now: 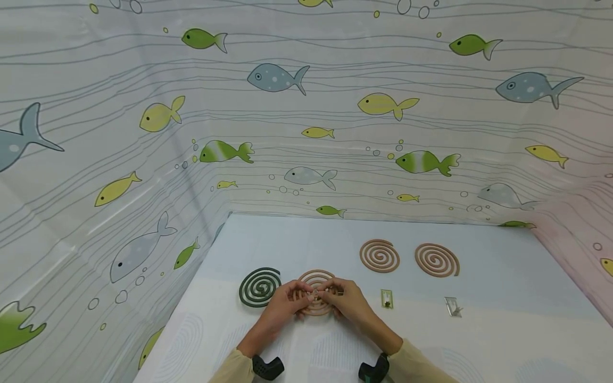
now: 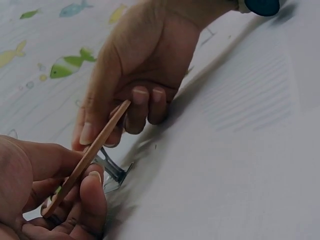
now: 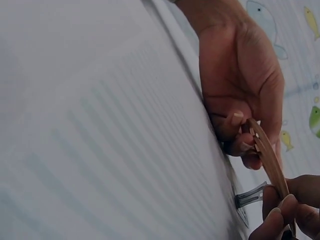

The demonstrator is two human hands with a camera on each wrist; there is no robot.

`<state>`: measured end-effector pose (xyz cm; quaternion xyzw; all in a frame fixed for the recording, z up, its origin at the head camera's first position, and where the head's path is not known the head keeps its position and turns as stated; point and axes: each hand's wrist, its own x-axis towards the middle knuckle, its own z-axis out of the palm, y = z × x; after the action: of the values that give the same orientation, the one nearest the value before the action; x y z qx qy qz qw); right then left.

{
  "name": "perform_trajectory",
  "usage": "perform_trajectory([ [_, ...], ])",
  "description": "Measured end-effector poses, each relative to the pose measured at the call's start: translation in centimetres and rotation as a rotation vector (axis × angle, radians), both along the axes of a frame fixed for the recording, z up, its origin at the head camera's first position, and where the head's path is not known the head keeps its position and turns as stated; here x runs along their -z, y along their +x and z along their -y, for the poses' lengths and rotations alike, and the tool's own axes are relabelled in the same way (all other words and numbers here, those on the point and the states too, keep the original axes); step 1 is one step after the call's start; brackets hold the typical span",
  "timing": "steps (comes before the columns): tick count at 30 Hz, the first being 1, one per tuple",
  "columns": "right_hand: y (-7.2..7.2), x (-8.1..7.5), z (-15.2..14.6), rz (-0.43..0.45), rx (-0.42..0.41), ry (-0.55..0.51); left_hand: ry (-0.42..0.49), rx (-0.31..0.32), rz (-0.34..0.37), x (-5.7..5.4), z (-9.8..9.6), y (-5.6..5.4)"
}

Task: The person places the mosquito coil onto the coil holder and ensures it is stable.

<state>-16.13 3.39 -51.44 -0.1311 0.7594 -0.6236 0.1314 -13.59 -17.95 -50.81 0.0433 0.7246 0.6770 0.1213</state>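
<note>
A brown mosquito coil (image 1: pixel 316 272) is held between both hands, tilted up, over the near middle of the table. My left hand (image 1: pixel 286 302) grips its left side, with fingers on both faces of the coil. From the other side, my right hand (image 1: pixel 353 304) pinches it with thumb and fingers. Seen edge-on in the left wrist view, the coil (image 2: pixel 106 132) has a metal coil stand (image 2: pixel 114 170) close against its underside, near the middle. The right wrist view also has this stand (image 3: pixel 250 196), its base low by the table. Fingers hide where stand and coil meet.
A dark green coil (image 1: pixel 260 287) lies just left of the left hand. Farther back on the right are two brown coils, one nearer (image 1: pixel 380 256) and one farther right (image 1: pixel 437 260). Two small metal stands, left (image 1: pixel 387 299) and right (image 1: pixel 453 307), lie before them.
</note>
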Motion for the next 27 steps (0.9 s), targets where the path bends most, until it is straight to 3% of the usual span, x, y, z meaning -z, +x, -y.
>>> perform_trajectory([
  [27,-0.06,0.06,-0.38,0.042,0.027,-0.05,-0.016,0.005,-0.024,0.08,-0.38,-0.75],
])
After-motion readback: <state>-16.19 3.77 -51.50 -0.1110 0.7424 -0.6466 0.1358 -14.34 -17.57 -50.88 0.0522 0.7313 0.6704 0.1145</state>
